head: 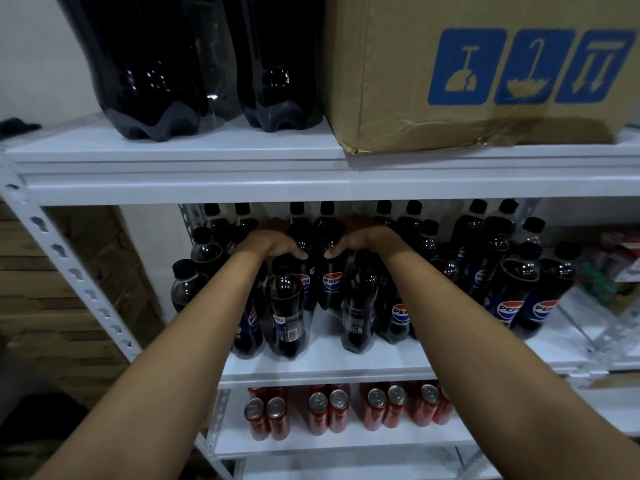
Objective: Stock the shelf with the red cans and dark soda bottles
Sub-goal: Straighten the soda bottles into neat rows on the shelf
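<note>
Both arms reaching deep into the middle level of the white metal shelf (311,367). Left hand (273,242) curled over the shoulder of one small dark plastic soda bottle (303,268) with a blue label; right hand (356,240) wrapped likewise round its neighbour, a second dark soda bottle (330,271), the two bottles touching in the gap between the front rows. Each grip closed on its bottle, fingers hidden behind the necks, thumbs showing near the front. More black-capped bottles (498,268) crowded left, right and far behind; two front bottles (287,317) standing just near of the held pair. One level down, slim red cans (329,410) with silver tops lined up in pairs toward the front edge. Up top, two large dark bottles (166,64) at left and a brown cardboard box (485,71) with blue handling symbols at right. Probably the placing or straightening of a pair in the centre row. Best done by keeping both bottles upright, easing them back together until snug against the far row, and holding wrists high enough to clear the front caps. Worth watching the forearms, close to the near bottles on either side: a nudge there likely to topple one. Labels better turned to the front before letting go, then fingers opened straight up, not dragged sideways.
</note>
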